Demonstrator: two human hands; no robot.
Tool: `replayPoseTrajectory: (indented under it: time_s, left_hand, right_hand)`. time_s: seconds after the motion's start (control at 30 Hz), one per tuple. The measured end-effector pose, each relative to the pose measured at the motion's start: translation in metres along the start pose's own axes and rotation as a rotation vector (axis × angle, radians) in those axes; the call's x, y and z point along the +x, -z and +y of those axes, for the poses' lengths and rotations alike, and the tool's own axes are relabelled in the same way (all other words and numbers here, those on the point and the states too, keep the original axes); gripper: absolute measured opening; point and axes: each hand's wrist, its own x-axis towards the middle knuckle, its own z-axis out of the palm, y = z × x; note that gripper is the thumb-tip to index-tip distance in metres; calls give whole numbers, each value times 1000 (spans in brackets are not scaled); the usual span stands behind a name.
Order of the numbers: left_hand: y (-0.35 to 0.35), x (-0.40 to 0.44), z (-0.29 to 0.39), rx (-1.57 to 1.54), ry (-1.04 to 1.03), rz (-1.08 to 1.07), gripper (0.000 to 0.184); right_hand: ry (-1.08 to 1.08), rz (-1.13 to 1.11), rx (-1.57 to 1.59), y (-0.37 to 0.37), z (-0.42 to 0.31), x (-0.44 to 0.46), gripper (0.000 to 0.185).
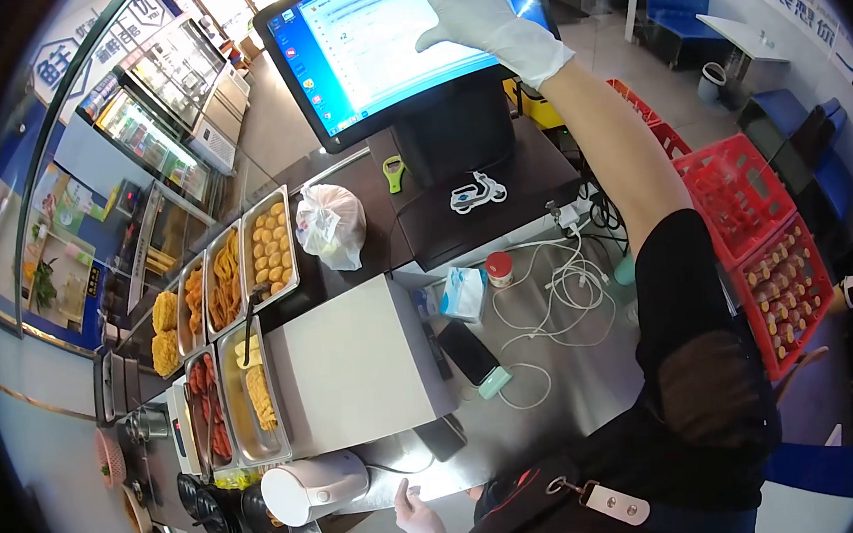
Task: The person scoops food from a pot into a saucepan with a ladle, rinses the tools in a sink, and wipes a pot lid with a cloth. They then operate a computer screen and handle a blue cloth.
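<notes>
My right hand [472, 12], in a white glove, reaches up to the lit screen [359, 46] of a touchscreen terminal. Its fingers are spread and nothing is in it; whether the fingertips touch the glass I cannot tell. Low in the view my left hand [422, 522], also gloved, hangs by the front edge of the steel counter [565, 376]. Its fingers are loosely bent and partly apart, with no object visible in them. Nearest to it are a white lidded appliance [314, 488] and a dark phone [442, 438] lying flat.
Food trays [270, 419] line the left side, beside a large white box [344, 368] and a tied plastic bag [331, 224]. A second phone [468, 351], a tissue pack [464, 294] and loose white cables [574, 295] lie on the counter. Red crates [784, 293] stand at right.
</notes>
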Motion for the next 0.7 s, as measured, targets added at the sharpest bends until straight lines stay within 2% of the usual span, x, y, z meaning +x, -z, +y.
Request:
replayPoseTrajectory:
  time_s: [0.07,0.13,0.17,0.23,0.27,0.33,0.4,0.6,0.7]
  left_hand:
    - [-1,0,4,9,-3,-2,27]
    - [-3,1,2,17,-2,2,27]
    - [-5,1,2,23,-1,8,27]
    - [-7,2,2,7,16,7,27]
    - [-8,2,3,-8,34,10,26]
    - [-8,2,5,-5,36,10,26]
    - [-10,1,6,-1,39,14,26]
    - [-13,2,4,33,19,21,25]
    - [-14,2,2,31,18,46,25]
  right_hand:
    - [29,-41,42,-12,4,6,59]
    - [72,97,-136,-40,6,11,54]
    - [72,95,-137,-54,7,13,54]
    - [39,-132,-86,-64,6,19,48]
    - [39,-133,-85,-67,10,19,48]
    - [114,-332,20,-46,13,21,46]
    - [107,-249,10,-45,18,25,46]
    - [-1,245,-154,-63,37,52,46]
    - [-3,353,-198,-65,43,60,47]
